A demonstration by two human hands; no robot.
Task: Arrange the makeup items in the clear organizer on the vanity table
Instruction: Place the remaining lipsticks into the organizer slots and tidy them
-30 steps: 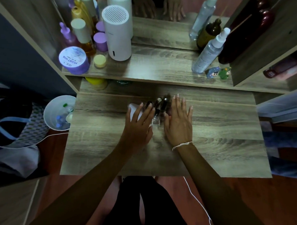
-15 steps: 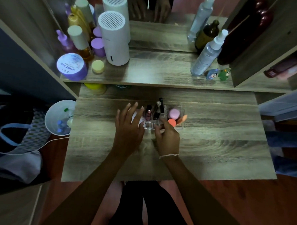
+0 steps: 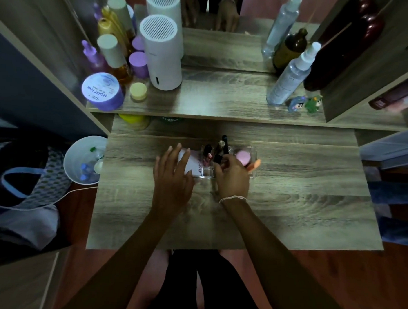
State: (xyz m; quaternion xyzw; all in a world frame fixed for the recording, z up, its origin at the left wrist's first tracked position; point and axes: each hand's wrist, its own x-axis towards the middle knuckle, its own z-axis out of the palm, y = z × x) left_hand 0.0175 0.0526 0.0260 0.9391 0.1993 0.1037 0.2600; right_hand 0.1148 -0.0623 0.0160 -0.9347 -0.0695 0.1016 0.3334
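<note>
The right hand (image 3: 233, 176), flat over the clear organizer (image 3: 251, 152) 1 second ago, now pinches a dark tube (image 3: 218, 159) standing inside, while the open left hand (image 3: 172, 176) rests on the white box (image 3: 194, 164), so sorting looks nearly done.

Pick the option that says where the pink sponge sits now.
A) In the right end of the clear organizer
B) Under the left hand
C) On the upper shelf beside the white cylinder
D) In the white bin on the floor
A: the pink sponge sits in the right-end compartment of the clear organizer, just beyond the right hand; the left hand lies at the organizer's other end.
</note>
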